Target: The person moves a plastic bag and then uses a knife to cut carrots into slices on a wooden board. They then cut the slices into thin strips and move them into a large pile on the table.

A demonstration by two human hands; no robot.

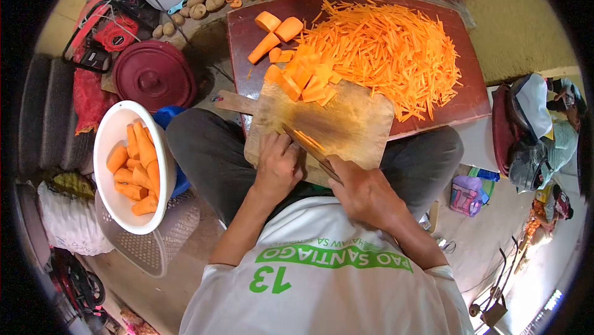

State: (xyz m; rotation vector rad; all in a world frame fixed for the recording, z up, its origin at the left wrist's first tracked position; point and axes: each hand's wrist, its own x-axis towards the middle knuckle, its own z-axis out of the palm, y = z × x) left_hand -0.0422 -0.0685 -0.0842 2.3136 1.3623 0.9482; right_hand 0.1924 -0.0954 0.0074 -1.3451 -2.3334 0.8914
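Note:
My right hand (pixel 365 189) grips a kitchen knife (pixel 312 152), its blade slanting across the wooden cutting board (pixel 352 118). A few thin carrot strips (pixel 309 139) lie along the blade. On the board's near left part, my left hand (pixel 278 163) rests with curled fingers beside the blade; whatever is under them is hidden. Carrot slices and chunks (pixel 300 81) sit at the board's far edge. Beyond them, a large heap of carrot strips (pixel 387 53) covers much of the red-brown tabletop (pixel 464 94), with peeled carrot pieces (pixel 266 47) to its left.
A white basin (pixel 102 174) of peeled carrots (pixel 145 149) stands left of my legs, above a perforated grey plastic piece (pixel 136 251). Behind it are a dark red lidded tub (pixel 154 75) and potatoes (pixel 198 10). At the far right, another person (pixel 560 205) is by more carrots.

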